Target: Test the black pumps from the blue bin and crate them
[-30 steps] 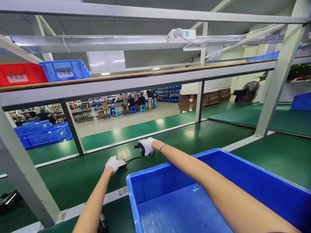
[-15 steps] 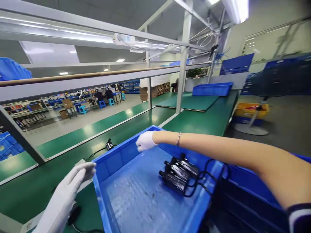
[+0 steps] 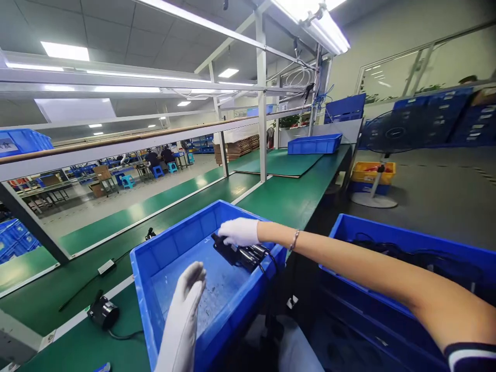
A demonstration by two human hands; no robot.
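A blue plastic bin (image 3: 170, 253) stands on the green bench, tilted in my view. Inside it, near its right end, lie several black cylindrical devices (image 3: 250, 256) with black cables running over the rim. My right hand (image 3: 239, 231), in a white glove, reaches over the far wall area; its bent fingers close on the leftmost black device, and their tips are partly hidden. Above the bin's near left side is my left hand (image 3: 184, 310), also gloved, with nothing in it and the thumb apart from the slightly curved fingers.
Left of the bin, another black cylindrical device (image 3: 104, 311) with a cable and a small white-labelled box (image 3: 106, 266) lie on the bench. A second blue bin (image 3: 406, 248) holding dark cables is at the right. Metal uprights (image 3: 261, 103) and a fan (image 3: 395, 132) stand beyond.
My right hand has come from the far wall of the bin down to the black devices. My left hand has moved rightward over the bin. The view has shifted to the right.
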